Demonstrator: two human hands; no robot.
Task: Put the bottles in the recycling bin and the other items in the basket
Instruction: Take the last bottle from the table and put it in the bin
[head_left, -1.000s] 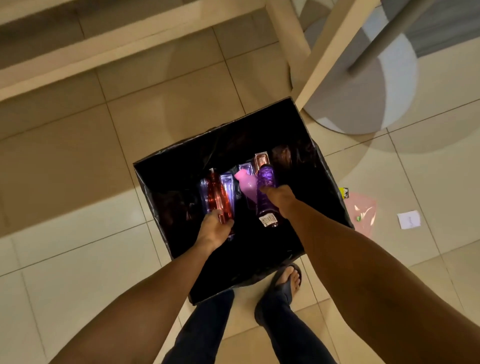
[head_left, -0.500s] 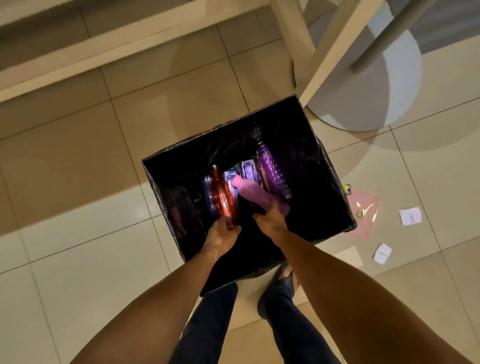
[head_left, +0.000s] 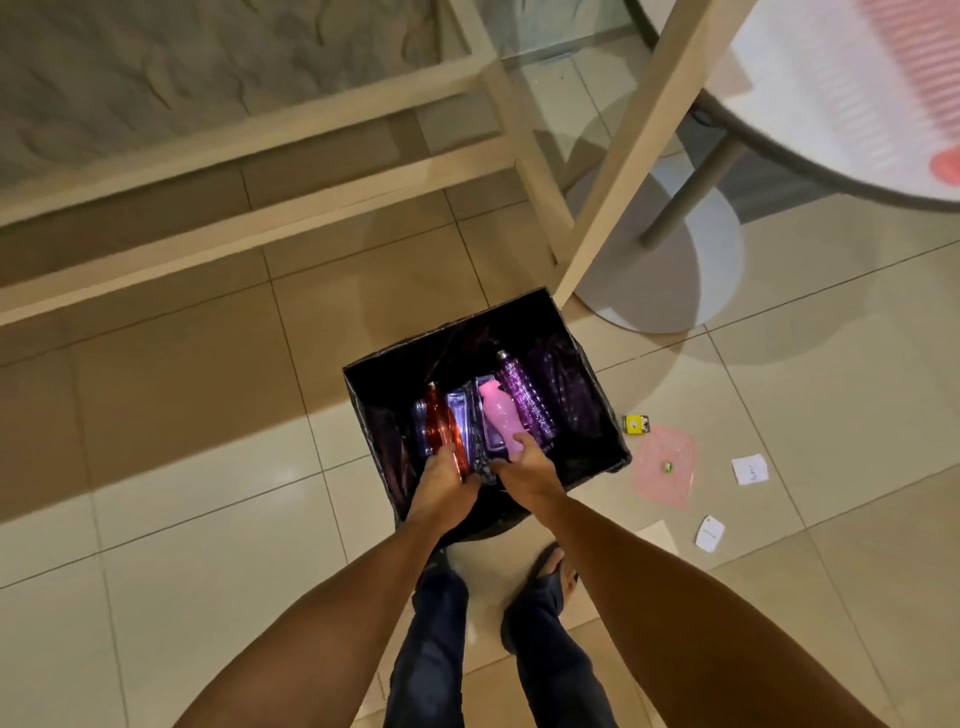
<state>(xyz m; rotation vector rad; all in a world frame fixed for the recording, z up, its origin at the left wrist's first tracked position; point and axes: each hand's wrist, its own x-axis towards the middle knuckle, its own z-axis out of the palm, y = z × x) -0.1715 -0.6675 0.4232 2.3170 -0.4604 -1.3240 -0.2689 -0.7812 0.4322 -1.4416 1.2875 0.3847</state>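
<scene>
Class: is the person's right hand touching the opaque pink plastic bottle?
Touching. The head view shows the right hand gripping the opaque pink plastic bottle's lower end.

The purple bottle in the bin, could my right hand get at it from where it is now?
Probably yes. The purple bottle lies uncovered in the bin, just beside the pink bottle that the right hand grips, but that hand would first have to let go.

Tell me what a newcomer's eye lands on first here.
The black-lined bin on the tiled floor, with bright bottles lying inside. The left hand grips the red bottle and the right hand grips the pink bottle; a purple bottle lies beside it.
</scene>
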